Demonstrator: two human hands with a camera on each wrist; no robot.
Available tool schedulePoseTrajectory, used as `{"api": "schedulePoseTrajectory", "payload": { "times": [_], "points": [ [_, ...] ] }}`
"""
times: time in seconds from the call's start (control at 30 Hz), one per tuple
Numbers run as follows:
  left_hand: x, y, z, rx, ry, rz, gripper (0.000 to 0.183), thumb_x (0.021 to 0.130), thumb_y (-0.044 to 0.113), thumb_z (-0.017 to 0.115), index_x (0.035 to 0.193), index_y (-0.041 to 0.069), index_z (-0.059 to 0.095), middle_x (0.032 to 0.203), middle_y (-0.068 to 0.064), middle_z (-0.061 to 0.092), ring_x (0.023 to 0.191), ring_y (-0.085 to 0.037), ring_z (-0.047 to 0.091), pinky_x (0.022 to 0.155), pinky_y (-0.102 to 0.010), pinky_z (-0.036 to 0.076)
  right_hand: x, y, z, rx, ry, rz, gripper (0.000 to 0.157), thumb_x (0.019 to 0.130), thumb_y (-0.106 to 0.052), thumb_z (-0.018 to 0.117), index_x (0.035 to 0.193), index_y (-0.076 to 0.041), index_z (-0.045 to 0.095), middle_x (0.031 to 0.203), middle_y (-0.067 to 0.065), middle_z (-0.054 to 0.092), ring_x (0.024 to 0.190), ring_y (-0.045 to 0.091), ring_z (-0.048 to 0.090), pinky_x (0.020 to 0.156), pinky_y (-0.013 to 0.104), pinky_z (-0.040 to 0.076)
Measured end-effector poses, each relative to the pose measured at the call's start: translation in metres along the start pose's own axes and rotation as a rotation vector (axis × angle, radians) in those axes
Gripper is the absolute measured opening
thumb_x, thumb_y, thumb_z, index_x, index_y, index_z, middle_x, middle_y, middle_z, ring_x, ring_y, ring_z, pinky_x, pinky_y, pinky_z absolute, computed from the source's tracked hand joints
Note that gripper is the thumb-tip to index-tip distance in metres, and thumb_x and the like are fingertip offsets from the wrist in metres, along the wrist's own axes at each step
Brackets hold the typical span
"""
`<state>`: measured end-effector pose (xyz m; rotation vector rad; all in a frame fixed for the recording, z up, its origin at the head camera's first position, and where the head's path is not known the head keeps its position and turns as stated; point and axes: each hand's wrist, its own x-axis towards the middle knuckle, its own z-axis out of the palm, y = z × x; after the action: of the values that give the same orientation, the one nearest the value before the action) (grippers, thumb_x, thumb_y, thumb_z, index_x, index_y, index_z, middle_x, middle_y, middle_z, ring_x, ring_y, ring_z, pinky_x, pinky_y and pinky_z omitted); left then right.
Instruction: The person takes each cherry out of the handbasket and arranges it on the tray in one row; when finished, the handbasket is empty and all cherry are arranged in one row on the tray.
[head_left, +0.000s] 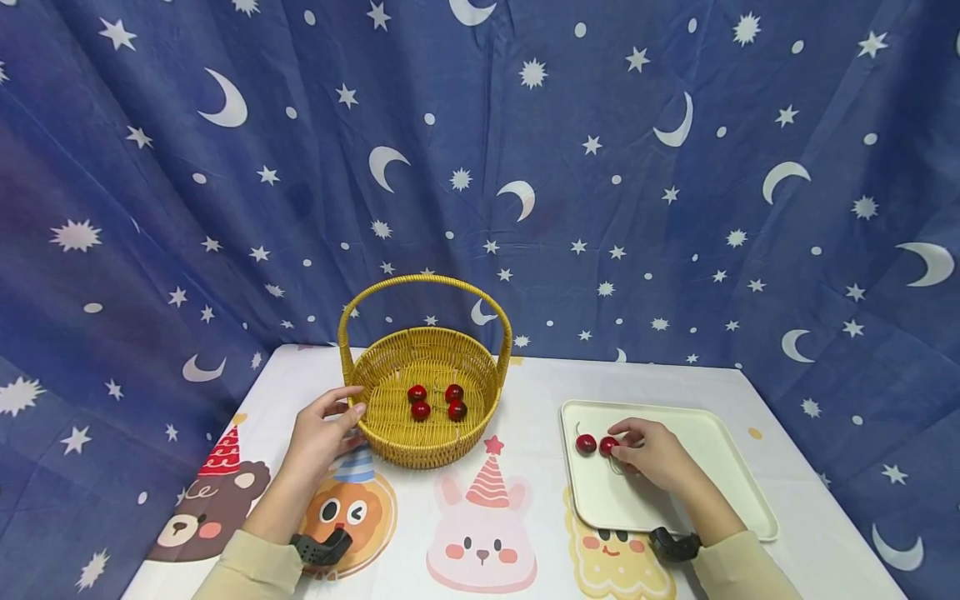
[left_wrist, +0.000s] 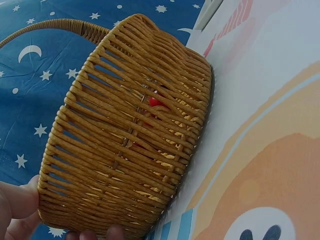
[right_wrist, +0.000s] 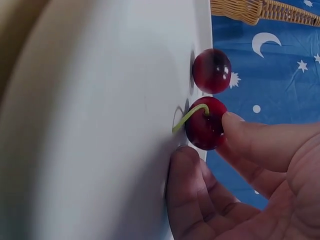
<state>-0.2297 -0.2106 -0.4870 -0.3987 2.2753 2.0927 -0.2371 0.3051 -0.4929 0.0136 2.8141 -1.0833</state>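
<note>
My left hand [head_left: 318, 429] and the handle [left_wrist: 65, 24] of the basket [left_wrist: 125, 135] run off the left wrist view, where the weave hides most of the cherries [head_left: 421, 411] inside. The tray [right_wrist: 125, 80] blurs in the right wrist view, which crops my right hand [head_left: 652, 457]. The head view's lower edge cuts my sleeves [head_left: 247, 567].

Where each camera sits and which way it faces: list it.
Head: on the head, facing forward and down at basket and tray; left hand, right hand, sleeves show.
Left wrist: on that wrist, facing the basket's side; part of the left hand shows.
Right wrist: on that wrist, facing two cherries; the right hand shows.
Shared: head and left wrist both show the basket.
</note>
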Motion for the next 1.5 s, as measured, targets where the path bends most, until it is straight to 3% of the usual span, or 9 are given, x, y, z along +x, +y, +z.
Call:
{"api": "schedulePoseTrajectory", "payload": {
  "times": [0.23,0.47,0.73,0.97,1.17,1.4,1.5],
  "points": [
    [-0.001,0.002,0.002,0.003,0.002,-0.001,0.048,0.109,0.017,0.065,0.156,0.011,0.055,0.130,-0.013,0.043,0.095,-0.019,0.066,0.086,-0.035,0.069,-0.014,-0.019,-0.018,0.007,0.044,-0.061,0.037,0.097,-0.008,0.076,0.133,-0.003,0.070,0.106,0.013,0.072,0.084,0.020,0.072,0.066,0.031,0.060],
    [-0.005,0.004,0.001,-0.008,0.009,0.007,0.047,0.109,0.016,0.066,0.154,0.010,0.056,0.129,-0.013,0.043,0.094,-0.018,0.066,0.087,-0.035,0.069,-0.023,-0.072,-0.009,0.165,-0.015,-0.196,0.038,0.095,-0.002,0.076,0.132,-0.007,0.072,0.111,0.015,0.071,0.085,0.029,0.076,0.067,0.034,0.064],
    [-0.004,0.004,0.001,-0.008,0.010,0.005,0.045,0.109,0.016,0.064,0.154,0.010,0.057,0.128,-0.012,0.042,0.095,-0.017,0.065,0.088,-0.035,0.069,-0.014,-0.146,0.035,0.181,-0.115,-0.409,0.037,0.093,-0.002,0.079,0.128,-0.015,0.076,0.111,0.011,0.075,0.085,0.017,0.072,0.072,0.027,0.063],
    [-0.003,0.003,0.001,-0.008,0.003,0.007,0.047,0.109,0.016,0.065,0.155,0.010,0.056,0.128,-0.012,0.042,0.095,-0.018,0.066,0.087,-0.035,0.069,0.017,-0.196,0.079,0.209,-0.204,-0.464,0.039,0.093,-0.003,0.081,0.129,-0.016,0.076,0.119,0.017,0.074,0.088,0.016,0.069,0.072,0.027,0.062],
    [-0.004,0.002,0.001,0.001,0.008,-0.007,0.046,0.109,0.016,0.064,0.155,0.011,0.056,0.129,-0.012,0.043,0.095,-0.019,0.067,0.087,-0.035,0.069,0.045,-0.224,0.119,0.108,-0.272,-0.497,0.043,0.091,-0.005,0.084,0.132,-0.015,0.075,0.124,0.015,0.075,0.095,0.023,0.069,0.079,0.029,0.059],
    [0.000,0.001,0.000,-0.007,0.004,-0.003,0.047,0.109,0.016,0.065,0.155,0.010,0.056,0.128,-0.013,0.044,0.095,-0.020,0.067,0.086,-0.036,0.069,0.067,-0.238,0.152,-0.058,-0.306,-0.473,0.042,0.092,-0.003,0.083,0.132,-0.014,0.076,0.124,0.011,0.075,0.118,0.025,0.068,0.104,0.039,0.059],
    [0.000,0.000,0.000,-0.014,0.000,-0.007,0.048,0.109,0.015,0.065,0.155,0.010,0.055,0.128,-0.013,0.043,0.094,-0.019,0.067,0.085,-0.035,0.069,0.072,-0.240,0.160,-0.114,-0.301,-0.440,0.040,0.091,-0.004,0.084,0.129,-0.015,0.078,0.120,0.008,0.074,0.112,0.021,0.067,0.103,0.037,0.059]
  ]
}}
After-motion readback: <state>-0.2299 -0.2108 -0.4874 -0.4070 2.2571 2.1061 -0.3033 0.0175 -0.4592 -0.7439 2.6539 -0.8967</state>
